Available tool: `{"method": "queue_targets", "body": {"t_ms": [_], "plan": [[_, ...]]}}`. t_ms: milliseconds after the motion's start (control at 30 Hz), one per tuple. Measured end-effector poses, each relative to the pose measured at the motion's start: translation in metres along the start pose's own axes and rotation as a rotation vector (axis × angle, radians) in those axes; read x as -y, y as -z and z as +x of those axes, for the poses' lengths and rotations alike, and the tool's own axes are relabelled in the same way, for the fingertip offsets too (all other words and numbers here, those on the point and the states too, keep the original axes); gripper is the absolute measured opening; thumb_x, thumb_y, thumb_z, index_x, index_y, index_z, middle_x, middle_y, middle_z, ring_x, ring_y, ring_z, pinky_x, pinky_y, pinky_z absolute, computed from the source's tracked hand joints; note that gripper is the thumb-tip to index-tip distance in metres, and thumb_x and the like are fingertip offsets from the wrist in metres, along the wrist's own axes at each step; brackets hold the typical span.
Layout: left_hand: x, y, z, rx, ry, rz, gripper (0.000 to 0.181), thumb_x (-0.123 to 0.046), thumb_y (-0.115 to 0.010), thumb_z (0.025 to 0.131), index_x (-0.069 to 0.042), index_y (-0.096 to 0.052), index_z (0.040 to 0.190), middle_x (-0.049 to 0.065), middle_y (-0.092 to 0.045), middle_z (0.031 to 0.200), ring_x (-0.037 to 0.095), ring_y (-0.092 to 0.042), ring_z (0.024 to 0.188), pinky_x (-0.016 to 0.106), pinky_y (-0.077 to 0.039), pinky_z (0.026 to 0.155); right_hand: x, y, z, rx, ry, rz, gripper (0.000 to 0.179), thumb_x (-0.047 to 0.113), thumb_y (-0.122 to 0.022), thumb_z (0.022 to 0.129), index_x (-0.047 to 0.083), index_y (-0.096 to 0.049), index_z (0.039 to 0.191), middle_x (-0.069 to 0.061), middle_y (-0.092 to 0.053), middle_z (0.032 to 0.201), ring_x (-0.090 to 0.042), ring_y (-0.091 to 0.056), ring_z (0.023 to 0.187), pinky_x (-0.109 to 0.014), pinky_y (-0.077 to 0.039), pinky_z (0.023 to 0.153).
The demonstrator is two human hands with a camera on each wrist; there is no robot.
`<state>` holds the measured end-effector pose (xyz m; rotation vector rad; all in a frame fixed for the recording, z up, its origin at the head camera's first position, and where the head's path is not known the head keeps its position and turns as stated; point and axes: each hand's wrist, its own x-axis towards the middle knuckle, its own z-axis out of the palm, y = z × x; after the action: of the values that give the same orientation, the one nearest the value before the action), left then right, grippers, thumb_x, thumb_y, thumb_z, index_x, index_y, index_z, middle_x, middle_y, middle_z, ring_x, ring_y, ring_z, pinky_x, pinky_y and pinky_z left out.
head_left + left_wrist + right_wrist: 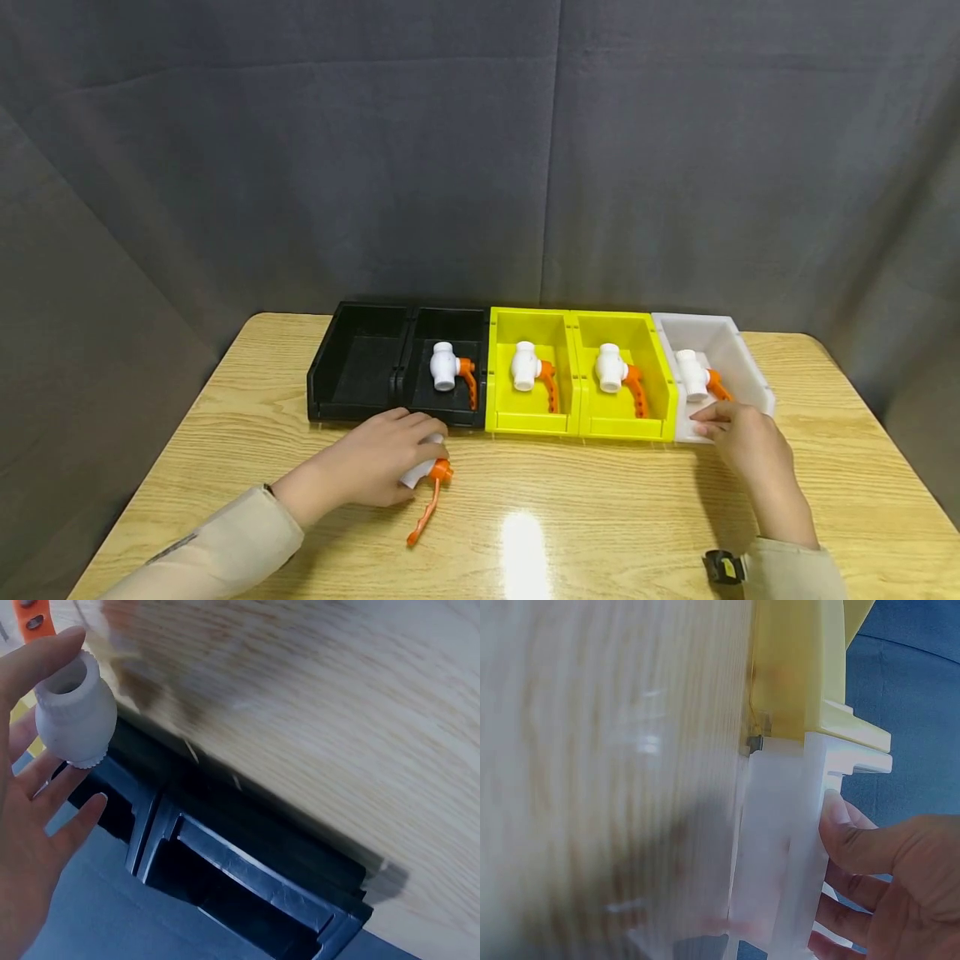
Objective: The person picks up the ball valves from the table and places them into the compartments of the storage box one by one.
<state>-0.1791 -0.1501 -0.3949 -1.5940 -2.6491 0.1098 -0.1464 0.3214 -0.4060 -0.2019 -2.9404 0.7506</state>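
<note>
My left hand (397, 457) grips a white ball valve (77, 716) by its body, above the table in front of the black bins. Its orange lever (426, 512) hangs down toward the near side. In the left wrist view the thumb lies by the valve's round opening, with the fingers spread behind. My right hand (753, 442) is at the front lip of the white bin (799, 847), fingers bent and nothing seen held in them. Just beyond its fingertips, another white valve with an orange lever (692, 377) lies in that bin.
Left of the white bin stand two yellow bins (532, 423) and two black bins (348, 411). Similar valves lie in the right black bin (444, 367) and both yellow bins. A black strap-like object (723, 567) is by the right sleeve. Grey cloth (450, 167) hangs behind.
</note>
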Motion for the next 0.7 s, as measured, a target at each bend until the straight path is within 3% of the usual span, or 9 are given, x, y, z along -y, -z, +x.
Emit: {"method": "queue_targets", "body": {"t_ms": [167,433,700], "plan": [[0.002,0.002,-0.005,-0.051,-0.006,0.016,0.05,-0.034,-0.087,0.074,-0.02,-0.066,0.118,0.002,-0.057,0.13,0.019,-0.054,0.118,0.036,-0.049,0.093,0.001,0.001,0.0,-0.001,-0.001,0.006,0.011,0.014,-0.074,0.089,0.005,-0.076,0.096,-0.024,-0.069,0.105,-0.046,-0.062,0.089,-0.049,-0.046,0.064],[0.004,0.005,-0.013,-0.077,0.0,0.038,0.056,-0.032,-0.092,0.068,-0.02,-0.065,0.116,0.002,-0.057,0.129,0.019,-0.054,0.118,0.038,-0.049,0.094,0.001,0.002,0.001,0.011,-0.016,0.01,0.01,0.013,-0.074,0.089,0.004,-0.075,0.094,-0.024,-0.069,0.103,-0.043,-0.062,0.085,-0.048,-0.045,0.064],[0.005,0.001,-0.018,-0.071,0.011,0.016,0.055,-0.034,-0.09,0.071,-0.021,-0.066,0.118,0.001,-0.057,0.129,0.018,-0.054,0.117,0.038,-0.048,0.093,0.001,0.001,0.002,0.01,-0.011,0.002,0.009,0.012,-0.075,0.088,0.006,-0.076,0.094,-0.019,-0.072,0.099,-0.042,-0.062,0.086,-0.046,-0.044,0.064]]}}
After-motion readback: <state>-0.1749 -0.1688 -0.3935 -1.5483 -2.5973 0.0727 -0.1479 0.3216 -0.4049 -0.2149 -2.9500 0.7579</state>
